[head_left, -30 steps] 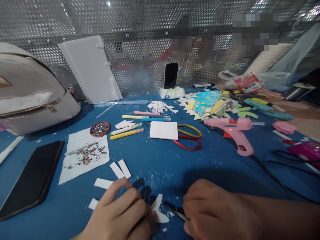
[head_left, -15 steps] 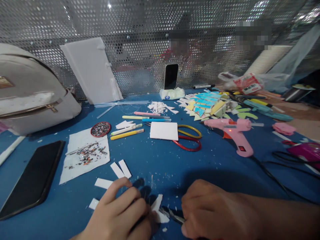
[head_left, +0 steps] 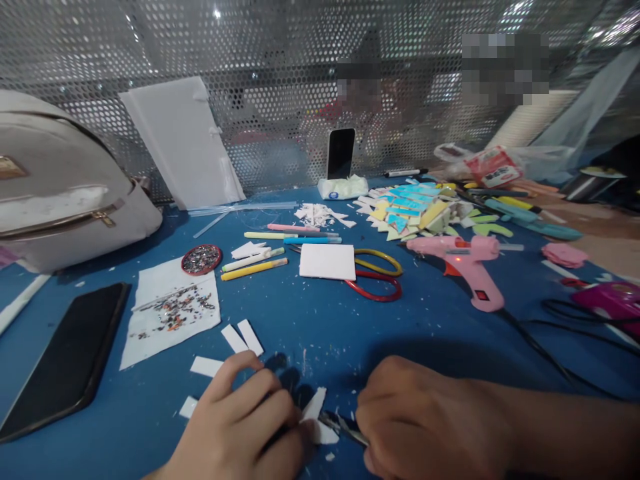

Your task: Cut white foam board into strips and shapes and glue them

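My left hand point(head_left: 245, 420), fingers curled, pinches a small white piece of foam board or card point(head_left: 320, 427) against the blue table. Its fingertips are partly hidden behind the hand. My right hand point(head_left: 425, 413) is closed around a pair of scissors point(head_left: 345, 427); only the dark, smudged blades show, their tips at the white piece. The handles are hidden in the fist. Beside my left hand lie several cut white strips point(head_left: 250, 337) and a small white square point(head_left: 188, 407).
A pink glue gun point(head_left: 470, 260) with its cord lies at right. Larger scissors point(head_left: 383, 293) sit under a white card point(head_left: 327, 261). Around are markers point(head_left: 255, 269), a tissue point(head_left: 150, 287) with glittery bits, a phone point(head_left: 65, 360), a backpack point(head_left: 65, 180) and coloured cut pieces point(head_left: 410, 207).
My right hand has shifted slightly left, towards the white piece. My left hand and the white piece stay almost in place.
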### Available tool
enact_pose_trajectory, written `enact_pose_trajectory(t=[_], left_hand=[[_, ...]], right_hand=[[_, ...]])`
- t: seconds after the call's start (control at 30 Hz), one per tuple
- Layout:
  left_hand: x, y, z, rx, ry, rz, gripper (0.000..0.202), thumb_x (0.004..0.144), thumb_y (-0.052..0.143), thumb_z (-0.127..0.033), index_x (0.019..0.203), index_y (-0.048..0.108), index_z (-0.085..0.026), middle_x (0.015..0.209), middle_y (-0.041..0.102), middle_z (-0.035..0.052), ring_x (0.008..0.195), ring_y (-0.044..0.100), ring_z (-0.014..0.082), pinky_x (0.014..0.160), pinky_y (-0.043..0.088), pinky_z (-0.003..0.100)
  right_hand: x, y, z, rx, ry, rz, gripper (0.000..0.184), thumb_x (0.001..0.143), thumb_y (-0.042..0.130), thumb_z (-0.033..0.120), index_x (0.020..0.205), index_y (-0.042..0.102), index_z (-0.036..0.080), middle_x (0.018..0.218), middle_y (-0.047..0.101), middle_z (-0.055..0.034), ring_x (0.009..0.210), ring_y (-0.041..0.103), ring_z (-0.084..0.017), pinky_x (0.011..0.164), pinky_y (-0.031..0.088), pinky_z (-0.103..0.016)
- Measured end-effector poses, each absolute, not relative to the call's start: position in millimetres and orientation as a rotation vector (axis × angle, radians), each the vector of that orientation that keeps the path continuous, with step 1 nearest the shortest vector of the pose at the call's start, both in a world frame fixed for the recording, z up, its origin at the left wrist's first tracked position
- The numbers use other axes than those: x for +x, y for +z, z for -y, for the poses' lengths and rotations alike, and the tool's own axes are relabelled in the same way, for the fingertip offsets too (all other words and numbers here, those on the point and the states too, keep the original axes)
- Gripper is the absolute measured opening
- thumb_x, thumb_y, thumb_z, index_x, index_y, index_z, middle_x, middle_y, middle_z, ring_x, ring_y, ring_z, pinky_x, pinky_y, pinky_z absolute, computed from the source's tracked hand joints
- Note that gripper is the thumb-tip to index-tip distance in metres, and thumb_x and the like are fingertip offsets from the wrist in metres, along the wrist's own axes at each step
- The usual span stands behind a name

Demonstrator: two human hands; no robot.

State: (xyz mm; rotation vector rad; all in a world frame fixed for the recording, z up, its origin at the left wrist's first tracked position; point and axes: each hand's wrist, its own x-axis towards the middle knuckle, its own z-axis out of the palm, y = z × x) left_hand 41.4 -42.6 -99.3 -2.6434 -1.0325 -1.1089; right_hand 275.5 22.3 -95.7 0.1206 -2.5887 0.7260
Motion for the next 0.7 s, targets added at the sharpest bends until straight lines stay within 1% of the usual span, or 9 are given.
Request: enact_pose_trajectory(t=[0.13, 0.23, 0.3, 0.37, 0.47, 0.57, 0.7], left_hand=[[39.2, -91.7, 37.7, -2.721, -1.075, 1.071, 0.027, 0.095, 0.057, -0.010, 0.070, 0.063, -0.019, 0.065, 0.065, -0.0063, 0.061, 0.053, 0.0111, 0.085, 0.037, 0.035], [34.1, -88.3, 35.1, -2.792, -1.079, 1.108, 0.025, 0.097, 0.057, -0.016, 0.074, 0.064, -0.020, 0.070, 0.067, -0.0057, 0.063, 0.056, 0.0117, 0.085, 0.036, 0.036], [30.2, -88.3, 34.0, -2.806, -1.092, 1.130, 0.026, 0.098, 0.058, -0.024, 0.074, 0.064, -0.021, 0.070, 0.067, -0.0051, 0.065, 0.056, 0.0127, 0.085, 0.037, 0.036], [27.3, -88.8, 33.2, -2.823, -1.081, 1.137, 0.027, 0.099, 0.057, -0.028, 0.074, 0.064, -0.021, 0.070, 0.067, -0.0041, 0.066, 0.056, 0.0134, 0.084, 0.038, 0.036], [26.0, -88.9, 32.8, -2.849, -1.069, 1.153, 0.026, 0.099, 0.057, -0.029, 0.076, 0.065, -0.021, 0.071, 0.068, -0.0033, 0.067, 0.057, 0.0137, 0.085, 0.038, 0.035], [27.6, -88.6, 33.0, -2.846, -1.126, 1.166, 0.022, 0.098, 0.060, -0.029, 0.079, 0.067, -0.022, 0.071, 0.068, -0.0040, 0.067, 0.056, 0.0143, 0.085, 0.037, 0.036], [30.6, -88.3, 32.8, -2.832, -1.149, 1.184, 0.021, 0.099, 0.059, -0.031, 0.082, 0.069, -0.022, 0.071, 0.068, -0.0042, 0.067, 0.056, 0.0148, 0.085, 0.036, 0.035]], right_hand=[[277.1, -97.9, -23.1, 0.153, 0.684, 2.622, 0.025, 0.076, 0.057, 0.012, 0.071, 0.035, 0.024, 0.064, 0.056, 0.0047, 0.050, 0.046, -0.009, 0.045, 0.033, -0.023], [277.9, -98.3, -23.9, 0.183, 0.718, 2.600, 0.023, 0.074, 0.057, 0.012, 0.074, 0.037, 0.023, 0.066, 0.058, 0.0046, 0.052, 0.050, -0.008, 0.047, 0.035, -0.021], [277.7, -99.0, -24.2, 0.204, 0.736, 2.525, 0.019, 0.076, 0.056, 0.014, 0.077, 0.040, 0.022, 0.066, 0.058, 0.0049, 0.051, 0.051, -0.007, 0.047, 0.035, -0.020], [277.1, -100.3, -24.2, 0.197, 0.699, 2.471, 0.013, 0.078, 0.055, 0.014, 0.083, 0.044, 0.020, 0.065, 0.059, 0.0045, 0.049, 0.050, -0.007, 0.046, 0.035, -0.020], [275.7, -102.2, -23.7, 0.164, 0.618, 2.393, 0.007, 0.085, 0.052, 0.017, 0.090, 0.048, 0.018, 0.062, 0.057, 0.0055, 0.045, 0.048, -0.007, 0.044, 0.034, -0.019], [274.3, -103.1, -22.9, 0.150, 0.602, 2.388, 0.006, 0.088, 0.051, 0.022, 0.092, 0.049, 0.018, 0.061, 0.055, 0.0058, 0.045, 0.049, -0.008, 0.045, 0.034, -0.020], [272.9, -103.2, -21.7, 0.100, 0.592, 2.405, 0.006, 0.087, 0.049, 0.018, 0.093, 0.050, 0.017, 0.061, 0.053, 0.0061, 0.045, 0.047, -0.008, 0.045, 0.032, -0.020]])
